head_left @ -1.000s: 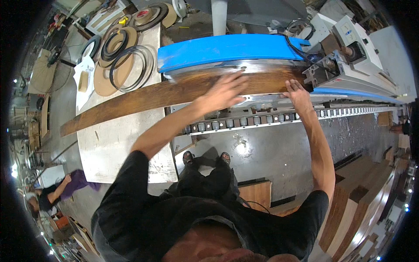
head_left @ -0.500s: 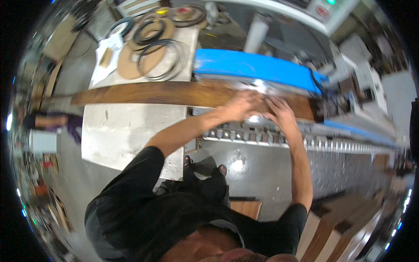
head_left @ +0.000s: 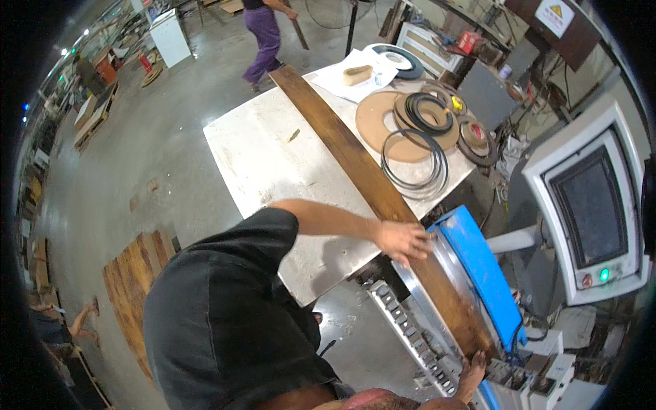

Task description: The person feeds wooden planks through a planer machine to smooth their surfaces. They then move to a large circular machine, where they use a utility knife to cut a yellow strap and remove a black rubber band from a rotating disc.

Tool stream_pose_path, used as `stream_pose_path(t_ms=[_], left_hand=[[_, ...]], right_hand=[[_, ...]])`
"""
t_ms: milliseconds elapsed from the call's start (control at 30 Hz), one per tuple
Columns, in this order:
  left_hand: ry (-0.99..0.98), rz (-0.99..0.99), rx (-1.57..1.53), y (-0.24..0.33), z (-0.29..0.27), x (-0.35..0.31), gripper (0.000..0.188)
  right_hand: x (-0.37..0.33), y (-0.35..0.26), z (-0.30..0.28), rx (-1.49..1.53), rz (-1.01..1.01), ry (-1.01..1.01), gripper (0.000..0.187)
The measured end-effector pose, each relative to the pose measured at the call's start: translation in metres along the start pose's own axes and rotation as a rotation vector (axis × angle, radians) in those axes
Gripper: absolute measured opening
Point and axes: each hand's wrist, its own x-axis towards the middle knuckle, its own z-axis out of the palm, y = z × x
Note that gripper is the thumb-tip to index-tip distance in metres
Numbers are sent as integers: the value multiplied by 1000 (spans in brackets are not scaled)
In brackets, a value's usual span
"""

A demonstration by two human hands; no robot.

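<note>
A long dark brown wooden board [head_left: 335,130] runs from a white table [head_left: 253,154] into a machine with a blue cover [head_left: 478,263]. My left hand [head_left: 403,240] rests on the board where it enters beside the cover, palm down with its fingers stretched out. At the board's near right end, my right hand [head_left: 471,374] touches the end with its fingers apart. The palm of that hand is partly hidden. A metal roller track [head_left: 410,335] runs along the machine's near side.
Rolls of edge banding [head_left: 424,126] and a sheet of paper [head_left: 342,78] lie on the table. A control screen [head_left: 588,205] stands at the right. Another person in purple trousers [head_left: 263,41] is beyond the table. Stacked wooden boards [head_left: 133,290] sit at the left.
The view has turned toward the left. My hands were close together on the board; now they are apart, the right one at the board's end.
</note>
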Motion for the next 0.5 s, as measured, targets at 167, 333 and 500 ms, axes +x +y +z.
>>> stream_pose_path(t_ms=[167,333,500], left_hand=[[65,-22,9,34,21,39,59],[1,-49,-230,58,32,79,57],[-65,3,-243,58,45,93,57]], right_hand=[[28,-131,-33,194,-156,50,68],[78,-188,1,169,-307,193,67],[69,-128,6,81,-414,219,70]])
